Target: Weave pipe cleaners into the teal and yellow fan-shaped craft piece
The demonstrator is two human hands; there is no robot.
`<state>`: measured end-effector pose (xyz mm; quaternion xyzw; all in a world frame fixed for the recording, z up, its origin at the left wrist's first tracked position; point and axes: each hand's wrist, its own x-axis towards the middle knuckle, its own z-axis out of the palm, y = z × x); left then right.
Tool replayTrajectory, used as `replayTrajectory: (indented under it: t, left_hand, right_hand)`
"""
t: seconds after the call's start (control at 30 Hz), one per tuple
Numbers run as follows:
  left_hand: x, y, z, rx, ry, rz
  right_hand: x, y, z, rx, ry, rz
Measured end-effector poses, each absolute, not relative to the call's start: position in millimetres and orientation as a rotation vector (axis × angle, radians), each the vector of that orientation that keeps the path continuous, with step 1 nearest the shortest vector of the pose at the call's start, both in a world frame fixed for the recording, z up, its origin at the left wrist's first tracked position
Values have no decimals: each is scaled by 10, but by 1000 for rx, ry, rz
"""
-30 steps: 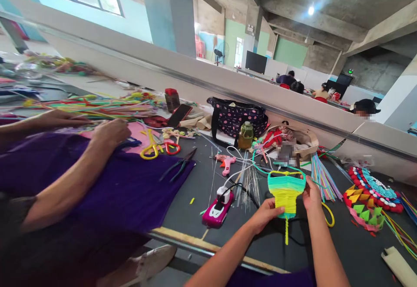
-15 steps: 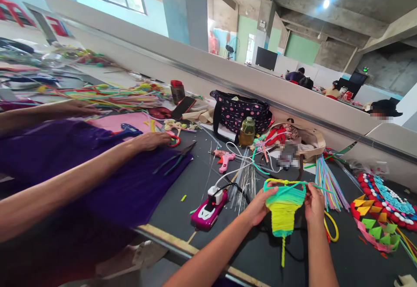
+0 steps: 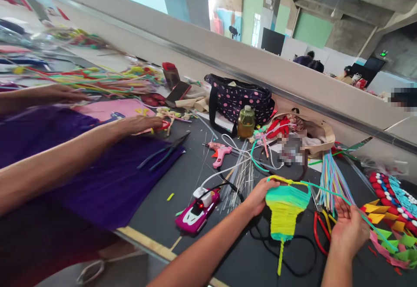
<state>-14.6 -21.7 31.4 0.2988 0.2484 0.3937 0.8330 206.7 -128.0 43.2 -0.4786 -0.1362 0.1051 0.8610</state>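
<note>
A small woven fan [image 3: 286, 208], teal at the top fading to yellow with a thin yellow stem, stands over the dark tabletop [image 3: 169, 178]. My left hand [image 3: 260, 195] grips its upper left corner. My right hand [image 3: 349, 227] sits off to the right, fingers curled around a thin teal strand [image 3: 329, 193] that runs taut from the fan's top edge. Red-handled pliers [image 3: 318, 230] lie on the table between the fan and my right hand.
Another person's arms [image 3: 81, 148] reach across purple fabric [image 3: 107, 182] on the left. A pink glue gun [image 3: 220, 153], a pink power strip [image 3: 196, 211], thin wires, a dotted bag [image 3: 239, 100], a jar [image 3: 246, 122], coloured straws [image 3: 330, 178] and a folded paper craft [image 3: 389, 217] crowd the table.
My right hand has left the fan's upper right corner and moved right and down, drawing the teal strand out. The view has shifted downward. The other person's hand reached further along the fabric.
</note>
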Motion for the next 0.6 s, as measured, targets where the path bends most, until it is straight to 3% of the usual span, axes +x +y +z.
replayTrajectory:
  t: [0.33, 0.6]
  left_hand:
    - [-188, -195, 252, 573, 544, 828]
    - [-210, -203, 259, 495, 510, 822]
  right_hand:
    - [1859, -1213, 503, -1100, -379, 274]
    - [1883, -1258, 524, -1055, -412, 125]
